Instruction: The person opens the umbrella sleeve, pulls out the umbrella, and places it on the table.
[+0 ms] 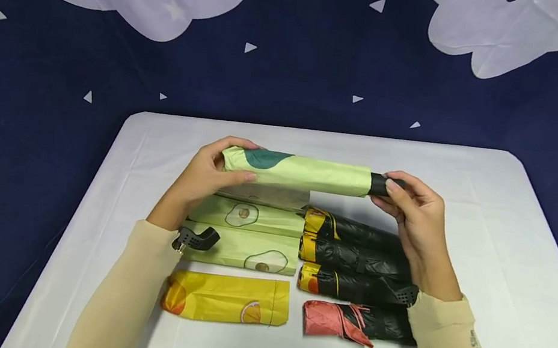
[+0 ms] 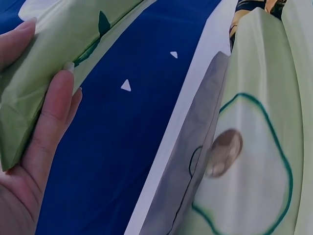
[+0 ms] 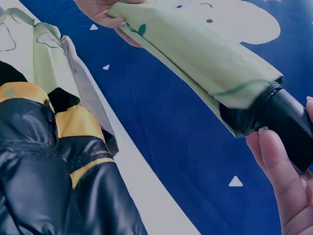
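Observation:
A folded umbrella in a light green sleeve is held level above the table, its black handle sticking out of the sleeve's right end. My left hand grips the sleeve's left end, thumb on the near side and fingers behind. With thumb and fingers, my right hand pinches the black handle. Below lie green avocado-print sleeves and, partly hidden behind them, a greyish sleeve. Several black-and-yellow folded umbrellas lie on the right, partly covered by my right hand and wrist.
Nearer me, a yellow orange-print sleeve lies on the left and a red-and-black folded umbrella on the right. All rest on a white table. Behind it hangs a dark blue cloth with clouds and triangles.

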Demonstrator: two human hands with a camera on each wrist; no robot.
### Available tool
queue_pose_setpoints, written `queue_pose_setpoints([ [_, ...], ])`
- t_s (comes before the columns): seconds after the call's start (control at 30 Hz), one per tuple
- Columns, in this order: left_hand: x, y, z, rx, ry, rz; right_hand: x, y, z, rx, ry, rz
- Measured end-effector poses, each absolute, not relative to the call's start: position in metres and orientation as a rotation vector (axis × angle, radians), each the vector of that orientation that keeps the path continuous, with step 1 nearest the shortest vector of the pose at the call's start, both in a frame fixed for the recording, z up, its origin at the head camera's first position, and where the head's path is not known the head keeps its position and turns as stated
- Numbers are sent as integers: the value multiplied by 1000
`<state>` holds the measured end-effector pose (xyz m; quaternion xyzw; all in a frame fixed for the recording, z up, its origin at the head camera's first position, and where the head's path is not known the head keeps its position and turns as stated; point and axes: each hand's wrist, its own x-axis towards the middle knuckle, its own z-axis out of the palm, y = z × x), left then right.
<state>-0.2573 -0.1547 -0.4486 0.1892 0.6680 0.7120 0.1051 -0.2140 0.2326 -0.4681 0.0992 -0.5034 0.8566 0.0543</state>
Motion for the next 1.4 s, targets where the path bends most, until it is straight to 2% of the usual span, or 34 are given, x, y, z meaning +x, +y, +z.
queue_pose_setpoints([
  [0.83,-262,-187,-455,436,2203,2069,-205,263,-467,287,-1422,2612],
  [1.4,-263,-197,-455,348,2086,2224,-199,282,-469,271,-1395,2587],
])
